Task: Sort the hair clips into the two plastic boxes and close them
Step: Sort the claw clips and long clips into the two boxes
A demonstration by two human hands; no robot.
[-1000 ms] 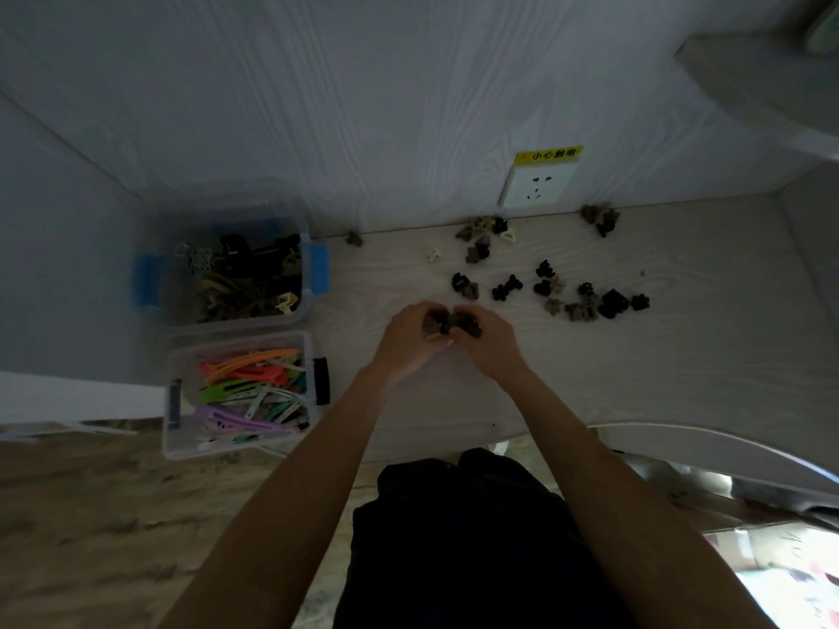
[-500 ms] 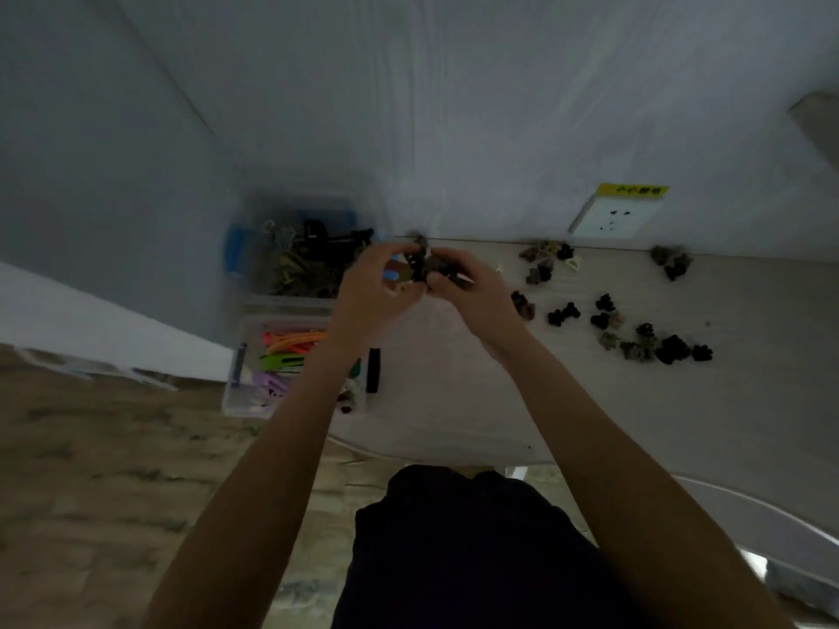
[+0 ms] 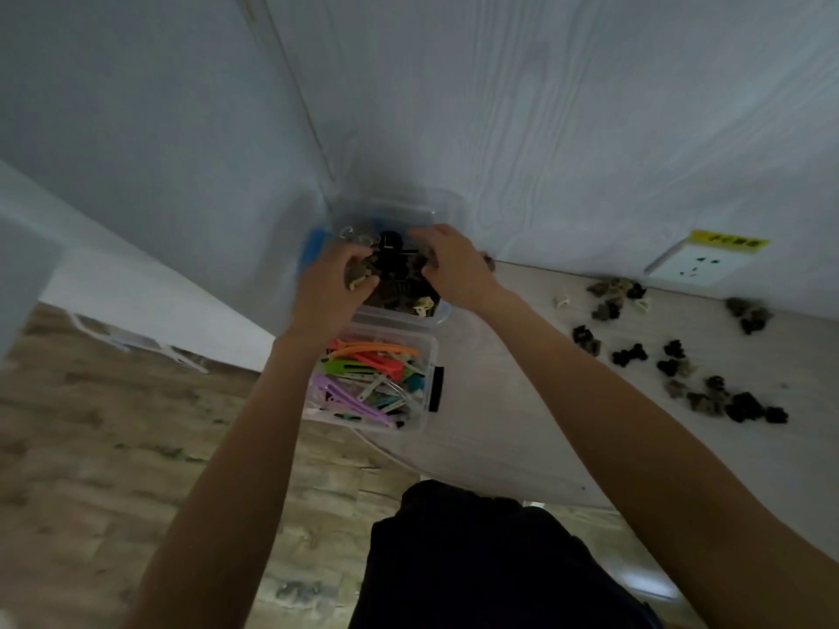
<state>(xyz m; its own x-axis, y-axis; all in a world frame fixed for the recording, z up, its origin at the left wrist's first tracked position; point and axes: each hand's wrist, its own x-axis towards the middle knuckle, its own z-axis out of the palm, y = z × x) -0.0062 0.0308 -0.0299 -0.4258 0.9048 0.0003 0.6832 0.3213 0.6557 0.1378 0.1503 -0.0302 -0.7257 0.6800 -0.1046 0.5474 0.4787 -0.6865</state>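
Over the far box [image 3: 447,313], left hand [image 3: 333,288] and right hand [image 3: 454,270] each grip small claw clips. Many claw clips [image 3: 708,392] remain loose on the worktop [image 3: 522,401]; both boxes stand unlidded.

Both hands are over the far box [image 3: 447,311] in the corner. The left hand [image 3: 333,288] has a few small claw clips [image 3: 358,274] in its curled fingers, and the right hand [image 3: 449,265] looks curled over the pile too. The nearer box [image 3: 429,388] holds colourful flat clips [image 3: 367,379], and dark clips [image 3: 708,388] are scattered on the desk [image 3: 522,424].
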